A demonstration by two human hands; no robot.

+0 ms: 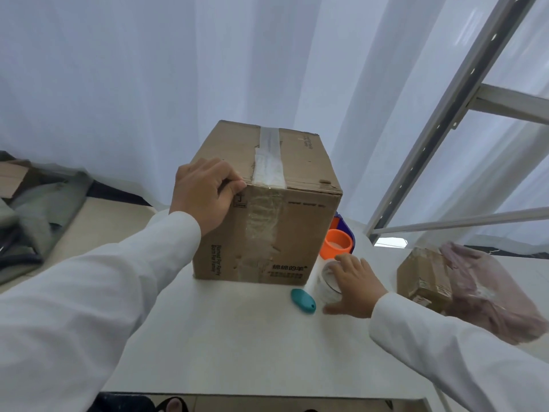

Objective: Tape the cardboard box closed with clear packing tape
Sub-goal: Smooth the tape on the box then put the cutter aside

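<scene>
A brown cardboard box [294,233] stands on the white table [237,337], its top flaps down with a strip of clear tape [269,162] along the seam and down the front face. My left hand [205,194] grips the box's upper left front corner, fingers curled over the edge. My right hand [355,285] rests on a roll of clear packing tape [328,282] lying on the table just right of the box, fingers spread over it.
A teal oval cutter [303,300] lies in front of the roll. An orange tape dispenser with a blue part [338,242] sits behind it. A smaller box [424,278] and a pink bag [490,292] are at right, a metal rack [445,120] behind.
</scene>
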